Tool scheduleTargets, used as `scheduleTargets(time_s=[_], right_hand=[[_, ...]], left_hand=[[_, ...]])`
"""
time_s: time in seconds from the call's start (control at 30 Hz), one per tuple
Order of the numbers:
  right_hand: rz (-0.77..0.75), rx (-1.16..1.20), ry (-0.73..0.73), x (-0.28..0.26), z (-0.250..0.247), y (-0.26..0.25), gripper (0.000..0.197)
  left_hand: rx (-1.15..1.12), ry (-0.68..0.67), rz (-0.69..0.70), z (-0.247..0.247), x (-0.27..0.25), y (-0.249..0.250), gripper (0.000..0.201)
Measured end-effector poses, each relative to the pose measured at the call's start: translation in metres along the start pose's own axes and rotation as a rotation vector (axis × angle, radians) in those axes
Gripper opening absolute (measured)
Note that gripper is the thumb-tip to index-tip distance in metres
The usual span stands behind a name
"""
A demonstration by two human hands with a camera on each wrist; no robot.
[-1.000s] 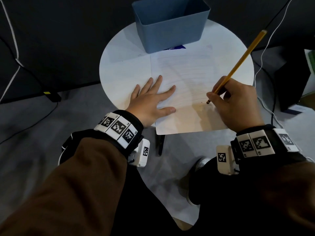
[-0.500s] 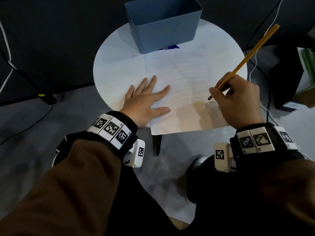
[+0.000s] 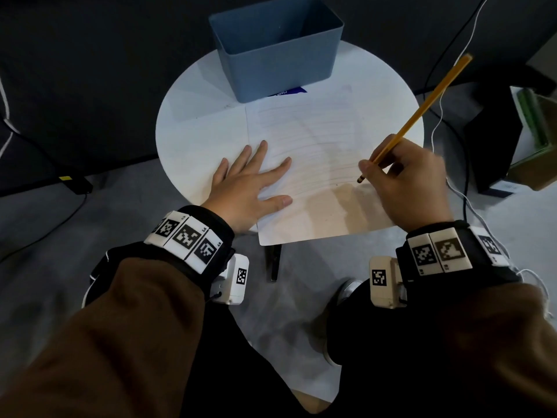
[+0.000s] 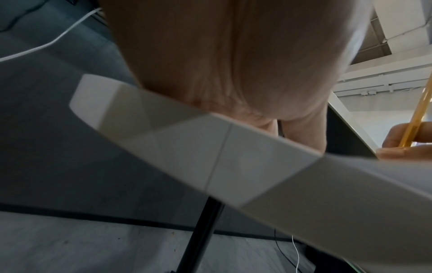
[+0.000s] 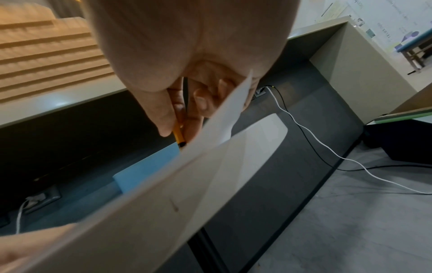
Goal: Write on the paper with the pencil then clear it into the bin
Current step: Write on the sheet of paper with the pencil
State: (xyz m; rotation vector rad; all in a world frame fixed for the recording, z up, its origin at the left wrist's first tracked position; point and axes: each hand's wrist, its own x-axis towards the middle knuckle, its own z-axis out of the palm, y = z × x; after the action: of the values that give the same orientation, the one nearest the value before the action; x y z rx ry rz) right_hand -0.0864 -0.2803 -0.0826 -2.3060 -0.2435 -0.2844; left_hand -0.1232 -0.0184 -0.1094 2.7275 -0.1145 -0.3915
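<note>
Head view: a round white table (image 3: pixel 193 140) carries a lined sheet of paper (image 3: pixel 316 146) lying flat. The sheet's near edge overhangs the table's near rim. The far edge of the sheet lies just beside a blue bin (image 3: pixel 277 55), which stands upright at the far side of the table, open side up. A small blue label (image 3: pixel 286 92) shows between bin and paper.

Left hand (image 3: pixel 247 188): flat, palm down, fingers straight and spread. It presses on the left part of the paper, with the outer fingers lying on bare table. It holds nothing. The left wrist view shows only the heel of this hand against the table edge.

Right hand (image 3: pixel 410 182): fingers curled round a yellow pencil (image 3: pixel 422 113) in a writing grip, thumb and forefinger pinching low on the shaft. The dark tip is at the paper, right of centre and nearer the near edge; contact cannot be confirmed. The shaft tilts up and away to the far right. The right wrist view shows the same pinch just above the tip, with the sheet's edge in front of the hand.

Faint lines run across the sheet; any writing is too faint to read.

Floor: grey, with a white cable (image 3: pixel 437 140) trailing on the right and a dark box (image 3: pixel 494 146) further right.
</note>
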Motion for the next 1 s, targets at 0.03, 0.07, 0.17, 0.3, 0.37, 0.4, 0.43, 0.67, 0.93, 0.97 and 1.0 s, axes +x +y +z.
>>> scheduleTargets(time_s=[0.03, 0.07, 0.17, 0.3, 0.37, 0.4, 0.43, 0.67, 0.93, 0.97, 1.0], right_hand=[[-0.009, 0.009, -0.014, -0.001, 0.001, -0.001, 0.013], [-0.020, 0.015, -0.029, -0.001, 0.003, -0.002, 0.013], [-0.049, 0.040, -0.078, -0.004, 0.009, -0.006, 0.015], [-0.096, -0.013, -0.162, -0.007, 0.011, -0.008, 0.018], [-0.082, -0.050, -0.138, -0.005, 0.006, -0.004, 0.019], [-0.066, -0.053, -0.116, -0.003, 0.003, -0.002, 0.019], [-0.047, -0.044, -0.092, -0.002, 0.000, 0.000, 0.018], [-0.056, 0.049, -0.174, -0.007, 0.014, -0.013, 0.016], [0.000, -0.029, -0.086, 0.000, -0.001, 0.000, 0.013], [0.005, -0.014, -0.080, 0.000, 0.000, -0.002, 0.013], [0.005, 0.001, -0.084, -0.001, 0.001, -0.004, 0.013]], left_hand=[[0.000, 0.001, 0.000, 0.000, 0.000, 0.000, 0.065], [0.000, 0.002, 0.000, 0.000, 0.000, 0.000, 0.065], [0.009, 0.002, 0.001, 0.000, 0.000, 0.001, 0.065], [0.010, 0.002, 0.001, 0.000, 0.000, 0.001, 0.065], [0.005, 0.005, 0.006, 0.001, 0.000, 0.001, 0.065], [0.003, 0.005, 0.007, 0.001, 0.000, 0.000, 0.065], [0.003, 0.004, 0.007, 0.001, 0.000, 0.000, 0.065], [-0.003, 0.004, 0.005, 0.000, 0.000, 0.000, 0.066], [-0.011, 0.004, 0.003, 0.000, 0.000, 0.001, 0.064], [-0.006, 0.005, 0.003, 0.000, 0.000, 0.000, 0.065], [0.001, 0.006, 0.003, 0.000, 0.000, 0.000, 0.065]])
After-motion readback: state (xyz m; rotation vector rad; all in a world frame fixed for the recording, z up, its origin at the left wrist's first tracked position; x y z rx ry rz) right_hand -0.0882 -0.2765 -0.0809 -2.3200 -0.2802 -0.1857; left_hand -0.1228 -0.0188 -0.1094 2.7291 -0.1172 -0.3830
